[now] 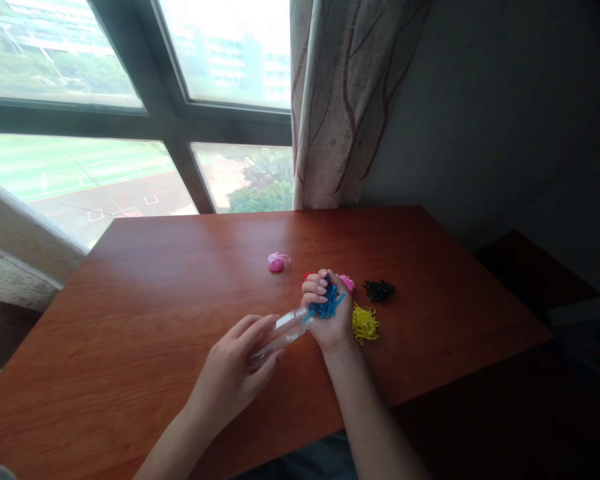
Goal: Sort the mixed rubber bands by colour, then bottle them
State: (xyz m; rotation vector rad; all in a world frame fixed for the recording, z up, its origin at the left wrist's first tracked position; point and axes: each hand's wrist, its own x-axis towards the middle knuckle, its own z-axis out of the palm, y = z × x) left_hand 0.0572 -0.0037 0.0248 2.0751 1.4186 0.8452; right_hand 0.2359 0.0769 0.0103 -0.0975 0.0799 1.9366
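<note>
My left hand (235, 363) is wrapped round a clear plastic bottle (284, 329), which is tilted with its mouth toward my other hand. In the cupped palm of my right hand (336, 320) lies a bunch of blue rubber bands (329, 302), with the fingers curled over it. The bottle's mouth is at the edge of the blue bunch; whether it touches the palm I cannot tell. Just beyond the right hand are red bands (307, 275), partly hidden, and pink bands (349, 283). A yellow pile of bands (365, 323) sits right of the wrist.
A black pile of bands (379, 290) lies to the right on the brown wooden table (145, 320). Farther back stands a small pink rounded item with a loop (277, 261). Behind the table are a window (240, 177) and a patterned curtain (340, 100).
</note>
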